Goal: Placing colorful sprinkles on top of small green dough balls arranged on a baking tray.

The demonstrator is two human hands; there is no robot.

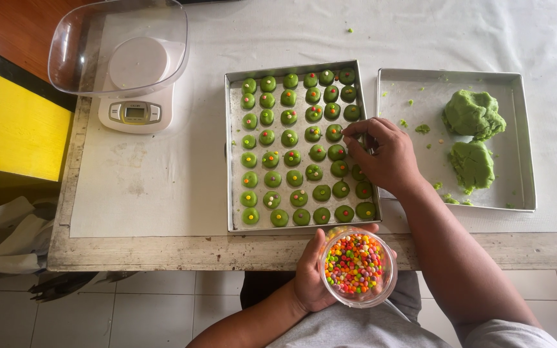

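Right hand (pixel 381 151), fingertips pinched together, tops a green dough ball (pixel 334 133) in the square metal tray (pixel 229 154); left hand (pixel 311 274) cups the clear bowl of coloured candy beads (pixel 356 265); untopped balls likely come next.

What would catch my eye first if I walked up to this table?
Probably the metal tray at the centre, filled with rows of small green dough rounds, which the right hand reaches over. Next, the clear bowl of bright candy beads in the left hand, at the table's near edge.

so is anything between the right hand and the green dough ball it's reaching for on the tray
Nothing visible. The right hand has its fingertips right at a green dough ball near the right edge of the tray, with no object between them.
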